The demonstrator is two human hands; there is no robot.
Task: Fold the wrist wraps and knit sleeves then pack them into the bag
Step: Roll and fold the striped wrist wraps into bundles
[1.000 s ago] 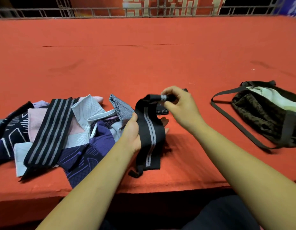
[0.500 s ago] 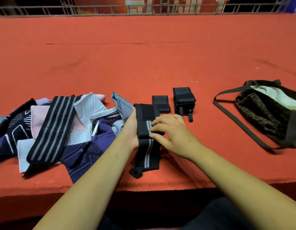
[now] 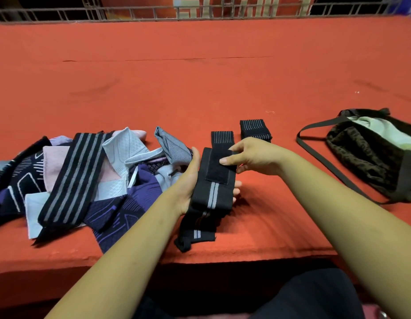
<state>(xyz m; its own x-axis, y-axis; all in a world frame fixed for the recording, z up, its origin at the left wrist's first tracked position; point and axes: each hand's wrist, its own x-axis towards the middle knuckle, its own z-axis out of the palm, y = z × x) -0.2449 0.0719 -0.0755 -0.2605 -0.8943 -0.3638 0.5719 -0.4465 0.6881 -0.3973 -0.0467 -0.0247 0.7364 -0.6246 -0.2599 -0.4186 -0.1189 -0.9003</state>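
Near the middle of the table's [image 3: 200, 84] front edge, a black elastic wrist wrap [image 3: 213, 194] with grey centre stripes lies across the left hand [image 3: 188, 180], whose fingers curl beneath it. The right hand [image 3: 257, 157] pinches its fuzzy rectangular fastener patch. The wrap's tail droops onto the red felt. 2 ribbed folded wraps [image 3: 254, 130] sit just behind, partly hidden by the hands. Rumpled knit sleeves [image 3: 121, 157] are heaped toward the left edge. Toward the right edge lies a soft patterned bag [image 3: 370, 157], cut off by the frame.
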